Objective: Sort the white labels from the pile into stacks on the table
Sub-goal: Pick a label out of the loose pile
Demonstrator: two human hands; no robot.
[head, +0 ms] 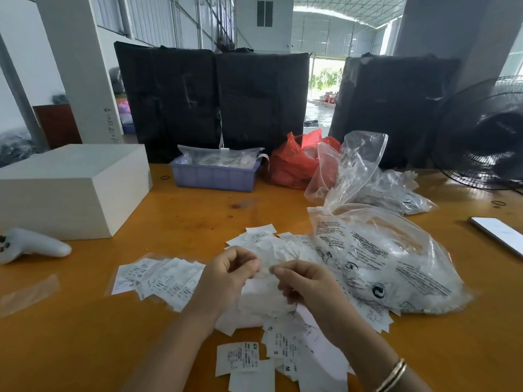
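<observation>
Your left hand [229,274] and right hand [304,284] both pinch a white label [266,268] between curled fingers, above the loose pile of labels [263,304] on the desk [85,335]. A fanned row of labels [158,278] lies left of your hands.

Table [85,321]: orange-brown wood-look top, smooth, with a low sheen. Labels [158,278]: thin white sheet, matt, printed in black; paper or fabric cannot be told. Bags [390,258]: clear plastic film, glossy, creased. Red bag [291,165]: thin shiny plastic. Tray [215,176]: lilac rigid plastic. Box [65,190]: white, matt. Bracelet [392,376]: gold-coloured metal, polished.
</observation>
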